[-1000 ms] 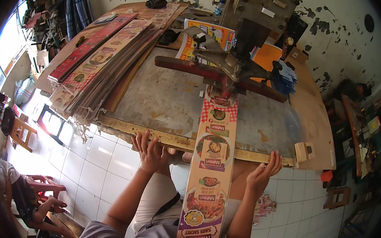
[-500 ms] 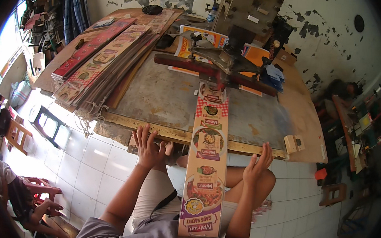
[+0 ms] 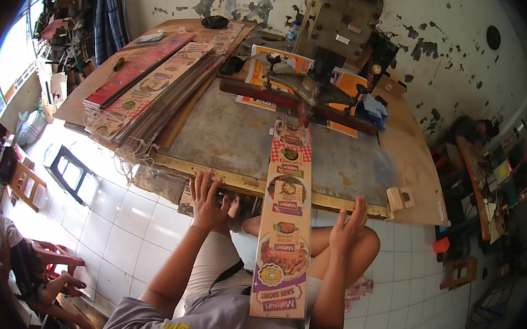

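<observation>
A long printed strip (image 3: 284,228) with food pictures runs from the worktable down over my lap. Its far end lies by the dark red bar (image 3: 263,94) of a heavy metal press (image 3: 322,82). My left hand (image 3: 209,203) is open, fingers spread, at the table's near edge to the left of the strip. On the other side, my right hand (image 3: 349,226) is also open, fingers pointing up, apart from the strip. Neither hand holds anything.
Stacked printed strips (image 3: 152,84) with string loops (image 3: 133,154) lie on the table's left. A small wooden block (image 3: 400,199) sits at the right corner. Orange printed sheets (image 3: 347,87) lie behind the press bar. Another person (image 3: 26,263) sits at lower left, near a red stool (image 3: 58,256).
The view has shifted slightly. The strip's near end shows a little higher in the picture, and my right hand a little further left. Both hands stay open.
</observation>
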Available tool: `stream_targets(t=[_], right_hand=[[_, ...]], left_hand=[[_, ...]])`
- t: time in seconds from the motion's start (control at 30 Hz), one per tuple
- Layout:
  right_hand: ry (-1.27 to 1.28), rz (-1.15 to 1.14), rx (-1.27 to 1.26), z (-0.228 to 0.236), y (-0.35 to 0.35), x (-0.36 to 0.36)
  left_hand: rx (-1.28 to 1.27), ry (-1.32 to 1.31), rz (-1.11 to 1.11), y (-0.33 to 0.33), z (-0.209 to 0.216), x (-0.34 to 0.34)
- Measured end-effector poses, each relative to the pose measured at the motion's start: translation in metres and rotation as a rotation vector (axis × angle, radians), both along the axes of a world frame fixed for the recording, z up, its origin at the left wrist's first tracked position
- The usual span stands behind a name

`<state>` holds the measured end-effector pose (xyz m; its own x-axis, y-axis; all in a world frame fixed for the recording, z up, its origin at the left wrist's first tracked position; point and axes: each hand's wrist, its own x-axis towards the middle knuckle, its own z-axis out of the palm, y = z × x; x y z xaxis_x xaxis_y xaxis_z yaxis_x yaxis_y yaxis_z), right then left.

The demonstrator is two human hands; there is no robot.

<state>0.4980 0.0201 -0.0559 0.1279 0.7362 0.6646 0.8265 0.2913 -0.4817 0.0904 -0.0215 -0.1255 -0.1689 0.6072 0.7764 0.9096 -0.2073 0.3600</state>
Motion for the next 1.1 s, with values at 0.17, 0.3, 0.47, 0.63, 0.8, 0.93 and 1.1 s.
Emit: stream_targets(t=[0.17,0.3,0.47,0.63,0.8,0.93,1.1], right_hand=[[-0.056,-0.011,0.028,0.0,-0.001,-0.005],[-0.1,-0.021,0.019,0.009,-0.007,-0.004],[-0.123,-0.031,-0.036,0.021,-0.017,-0.008],[-0.275,-0.075,-0.226,0.07,-0.041,-0.013],[-0.331,-0.107,-0.126,0.041,-0.022,0.004],[-0.288,-0.067,-0.116,0.014,-0.012,0.017],[-0.239,-0.01,-0.083,-0.008,-0.007,0.031]], left_hand=[[-0.021,0.006,-0.008,-0.005,0.005,-0.002],[-0.061,0.026,-0.018,-0.01,0.008,-0.004],[-0.072,0.037,-0.007,-0.01,0.004,-0.006],[-0.035,0.029,0.019,-0.005,-0.004,-0.003],[-0.061,0.023,0.013,-0.004,-0.007,-0.003],[-0.073,0.045,0.029,-0.005,-0.012,-0.005],[-0.032,0.024,0.058,0.0,-0.016,0.002]])
